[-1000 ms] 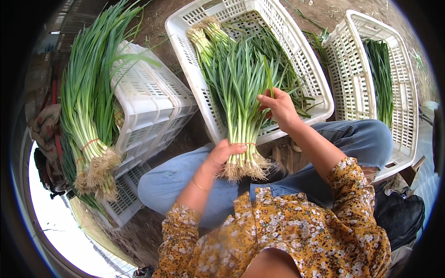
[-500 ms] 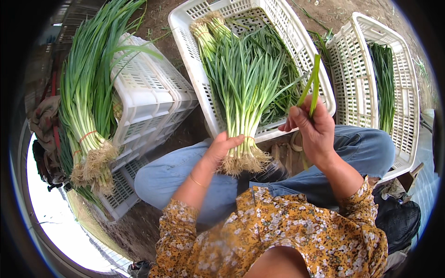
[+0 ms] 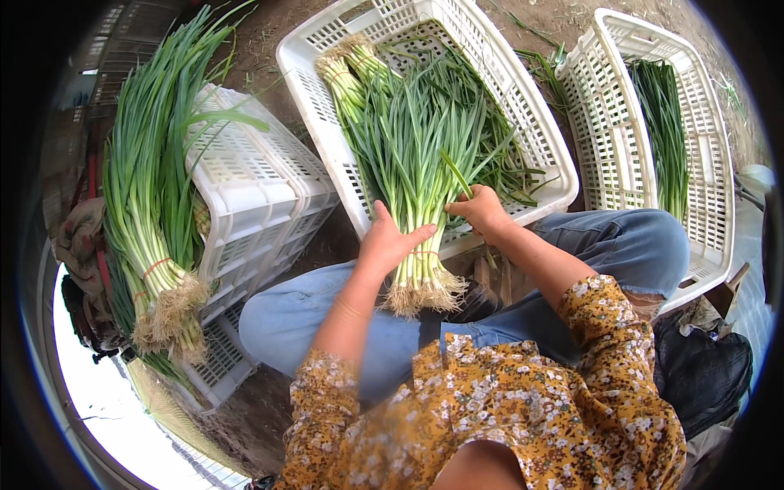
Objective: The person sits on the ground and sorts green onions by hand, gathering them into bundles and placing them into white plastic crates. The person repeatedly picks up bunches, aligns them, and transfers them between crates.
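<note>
Lowered since earlier: right hand (image 3: 482, 211), fingers now closed on stalks of scallion bunch (image 3: 416, 163) at frame centre; left hand (image 3: 390, 241) clasping near roots, steadying over crate (image 3: 327, 147).

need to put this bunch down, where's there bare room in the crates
The right crate has the most room: bare mesh to the left of its thin greens. The middle crate is crowded with loose greens; only a strip along its left wall is bare. The left hand and right hand grip the bunch over it. The upturned crates carry tied bunches along their left side.
</note>
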Demonstrator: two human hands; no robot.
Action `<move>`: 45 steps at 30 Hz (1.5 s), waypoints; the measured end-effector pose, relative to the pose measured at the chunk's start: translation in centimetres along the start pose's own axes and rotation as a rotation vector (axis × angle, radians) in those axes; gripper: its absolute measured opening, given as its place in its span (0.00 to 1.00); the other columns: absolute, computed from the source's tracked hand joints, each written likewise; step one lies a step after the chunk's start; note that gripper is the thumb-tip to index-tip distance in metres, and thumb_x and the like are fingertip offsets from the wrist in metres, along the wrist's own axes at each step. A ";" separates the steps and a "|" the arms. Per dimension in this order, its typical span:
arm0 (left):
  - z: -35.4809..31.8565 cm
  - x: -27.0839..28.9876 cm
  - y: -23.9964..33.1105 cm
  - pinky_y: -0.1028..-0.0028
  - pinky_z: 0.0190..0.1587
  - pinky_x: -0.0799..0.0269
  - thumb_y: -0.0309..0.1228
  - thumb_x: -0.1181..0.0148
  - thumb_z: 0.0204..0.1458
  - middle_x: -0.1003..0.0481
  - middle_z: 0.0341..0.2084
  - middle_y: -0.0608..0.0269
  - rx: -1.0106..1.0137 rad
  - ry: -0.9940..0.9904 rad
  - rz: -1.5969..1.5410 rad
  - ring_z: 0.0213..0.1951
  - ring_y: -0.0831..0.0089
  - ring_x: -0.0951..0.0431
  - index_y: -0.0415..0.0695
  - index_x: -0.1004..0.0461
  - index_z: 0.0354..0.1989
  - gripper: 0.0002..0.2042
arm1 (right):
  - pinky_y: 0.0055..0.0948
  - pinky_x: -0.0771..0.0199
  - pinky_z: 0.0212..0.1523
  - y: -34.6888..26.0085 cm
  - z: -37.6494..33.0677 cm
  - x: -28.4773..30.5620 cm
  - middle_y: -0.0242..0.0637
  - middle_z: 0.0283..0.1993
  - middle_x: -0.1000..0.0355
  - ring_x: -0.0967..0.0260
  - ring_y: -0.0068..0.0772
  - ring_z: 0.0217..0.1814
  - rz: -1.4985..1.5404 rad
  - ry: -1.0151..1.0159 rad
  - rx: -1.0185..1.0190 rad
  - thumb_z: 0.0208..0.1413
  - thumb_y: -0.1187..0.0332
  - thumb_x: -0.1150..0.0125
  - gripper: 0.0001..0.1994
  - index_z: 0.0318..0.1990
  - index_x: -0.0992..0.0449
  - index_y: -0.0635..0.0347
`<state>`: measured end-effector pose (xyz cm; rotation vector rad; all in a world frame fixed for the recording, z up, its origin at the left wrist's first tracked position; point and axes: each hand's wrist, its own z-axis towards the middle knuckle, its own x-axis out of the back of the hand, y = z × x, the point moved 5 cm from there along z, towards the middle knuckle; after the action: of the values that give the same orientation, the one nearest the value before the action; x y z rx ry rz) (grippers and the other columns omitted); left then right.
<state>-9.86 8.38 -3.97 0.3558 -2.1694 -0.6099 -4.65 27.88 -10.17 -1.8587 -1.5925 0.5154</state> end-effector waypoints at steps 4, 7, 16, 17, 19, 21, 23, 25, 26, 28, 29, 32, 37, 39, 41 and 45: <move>0.8 -2.1 -2.8 0.59 0.47 0.28 0.43 0.39 0.47 0.24 0.39 0.35 0.009 0.142 -0.179 0.43 0.44 0.23 0.27 0.39 0.54 0.33 | 0.22 0.50 0.10 -1.9 -0.7 -0.4 0.25 0.16 0.40 0.48 0.16 0.10 0.215 0.048 0.123 0.52 0.69 0.35 0.08 0.31 0.27 0.63; 0.2 -1.9 -2.0 0.59 0.46 0.28 0.40 0.38 0.48 0.23 0.38 0.39 -0.054 0.168 -0.334 0.41 0.46 0.22 0.31 0.37 0.53 0.29 | 0.20 0.52 0.10 -3.0 -0.2 -0.6 0.23 0.14 0.41 0.49 0.14 0.10 0.235 -0.024 0.177 0.55 0.69 0.37 0.07 0.34 0.25 0.65; -1.0 -1.6 -0.5 0.60 0.48 0.30 0.36 0.38 0.49 0.24 0.43 0.42 -0.157 0.243 -0.312 0.44 0.49 0.23 0.32 0.39 0.56 0.29 | 0.24 0.51 0.08 -3.8 1.3 -1.7 0.28 0.15 0.37 0.47 0.18 0.09 0.087 -0.071 0.064 0.53 0.67 0.34 0.10 0.32 0.24 0.66; -1.0 -1.6 -0.8 0.60 0.48 0.29 0.36 0.38 0.49 0.24 0.43 0.42 -0.138 0.235 -0.336 0.44 0.49 0.23 0.33 0.39 0.56 0.28 | 0.25 0.51 0.08 -4.0 1.3 -1.8 0.28 0.15 0.37 0.47 0.18 0.08 0.115 -0.071 0.075 0.52 0.67 0.33 0.10 0.32 0.24 0.66; -1.0 -1.6 -1.4 0.61 0.48 0.29 0.36 0.38 0.50 0.24 0.42 0.42 -0.100 0.220 -0.385 0.44 0.50 0.23 0.33 0.38 0.55 0.28 | 0.22 0.39 0.17 -4.1 0.2 -2.0 0.28 0.21 0.32 0.38 0.17 0.18 0.111 -0.107 0.197 0.54 0.69 0.35 0.08 0.34 0.24 0.64; -1.0 -1.4 -1.2 0.62 0.47 0.29 0.36 0.38 0.50 0.24 0.42 0.44 -0.093 0.199 -0.434 0.44 0.52 0.22 0.35 0.38 0.55 0.27 | 0.20 0.33 0.26 -3.9 -1.5 -2.1 0.27 0.25 0.29 0.34 0.16 0.25 0.139 -0.124 0.357 0.56 0.71 0.36 0.05 0.35 0.23 0.63; -0.8 -1.5 -1.5 0.63 0.47 0.29 0.36 0.37 0.50 0.23 0.41 0.45 -0.085 0.188 -0.461 0.44 0.53 0.22 0.36 0.37 0.55 0.27 | 0.18 0.30 0.42 -3.6 -3.8 -2.2 0.28 0.34 0.25 0.32 0.15 0.39 0.060 -0.191 0.366 0.58 0.72 0.38 0.06 0.40 0.22 0.64; -0.8 -1.8 -2.2 0.64 0.47 0.28 0.36 0.37 0.50 0.23 0.41 0.46 -0.070 0.187 -0.463 0.43 0.55 0.21 0.36 0.37 0.55 0.27 | 0.20 0.30 0.45 -3.3 -5.5 -2.1 0.28 0.36 0.24 0.31 0.16 0.41 0.015 -0.237 0.443 0.59 0.72 0.39 0.06 0.40 0.23 0.64; -0.7 -2.0 -1.9 0.64 0.47 0.28 0.37 0.36 0.49 0.23 0.41 0.47 -0.071 0.185 -0.518 0.43 0.56 0.21 0.37 0.37 0.55 0.27 | 0.20 0.30 0.45 -3.3 -6.3 -1.9 0.28 0.37 0.24 0.31 0.17 0.41 0.015 -0.264 0.452 0.59 0.72 0.40 0.06 0.40 0.23 0.64; -0.9 -1.5 -0.9 0.64 0.47 0.28 0.38 0.36 0.49 0.23 0.42 0.47 -0.069 0.195 -0.490 0.43 0.56 0.22 0.37 0.37 0.56 0.28 | 0.21 0.30 0.46 -4.0 -8.3 -1.5 0.28 0.38 0.24 0.30 0.17 0.42 0.022 -0.324 0.470 0.60 0.72 0.41 0.05 0.41 0.23 0.63; -0.9 -1.1 -0.7 0.64 0.47 0.28 0.38 0.36 0.49 0.23 0.42 0.47 -0.065 0.208 -0.473 0.43 0.57 0.22 0.37 0.37 0.56 0.28 | 0.23 0.30 0.49 -4.5 -9.4 -1.4 0.29 0.39 0.24 0.30 0.19 0.44 -0.050 -0.369 0.404 0.61 0.72 0.43 0.05 0.40 0.23 0.63; -0.3 -2.1 -1.7 0.65 0.47 0.28 0.41 0.34 0.48 0.24 0.43 0.47 -0.102 0.186 -0.561 0.44 0.58 0.22 0.35 0.39 0.56 0.32 | 0.24 0.31 0.45 -3.8 -10.6 -1.5 0.30 0.37 0.26 0.34 0.18 0.40 0.144 -0.443 0.412 0.61 0.71 0.42 0.09 0.47 0.26 0.61; 0.2 -3.2 -1.2 0.74 0.43 0.26 0.27 0.35 0.47 0.25 0.45 0.56 0.050 -0.066 -0.773 0.45 0.73 0.25 0.34 0.36 0.56 0.27 | 0.29 0.32 0.56 -2.9 -11.6 -2.3 0.34 0.43 0.26 0.31 0.25 0.49 0.196 -0.498 0.396 0.64 0.73 0.49 0.08 0.48 0.31 0.62; 0.8 -3.7 -1.7 0.75 0.40 0.26 0.24 0.35 0.45 0.23 0.39 0.61 -0.010 -0.119 -0.884 0.41 0.74 0.23 0.36 0.30 0.49 0.20 | 0.28 0.28 0.48 -4.2 -12.5 -1.6 0.35 0.39 0.26 0.28 0.24 0.42 0.050 -0.427 0.480 0.64 0.73 0.48 0.09 0.50 0.32 0.63; 1.0 -4.0 -2.3 0.75 0.41 0.26 0.23 0.36 0.45 0.22 0.36 0.63 -0.028 -0.088 -0.918 0.39 0.74 0.23 0.36 0.27 0.46 0.17 | 0.25 0.27 0.42 -5.0 -13.7 -0.6 0.35 0.35 0.27 0.28 0.21 0.38 0.059 -0.364 0.514 0.61 0.73 0.44 0.13 0.53 0.32 0.62; 1.4 -4.6 -3.9 0.72 0.47 0.27 0.25 0.35 0.45 0.25 0.43 0.57 -0.036 0.043 -0.623 0.43 0.71 0.24 0.35 0.37 0.53 0.26 | 0.22 0.25 0.26 -6.4 -15.5 0.9 0.31 0.27 0.32 0.31 0.18 0.25 0.206 -0.266 0.497 0.63 0.75 0.48 0.06 0.45 0.33 0.63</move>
<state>-7.96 7.57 -9.77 1.0332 -1.9907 -0.9650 0.98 25.99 5.50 -1.6197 -1.2783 1.1757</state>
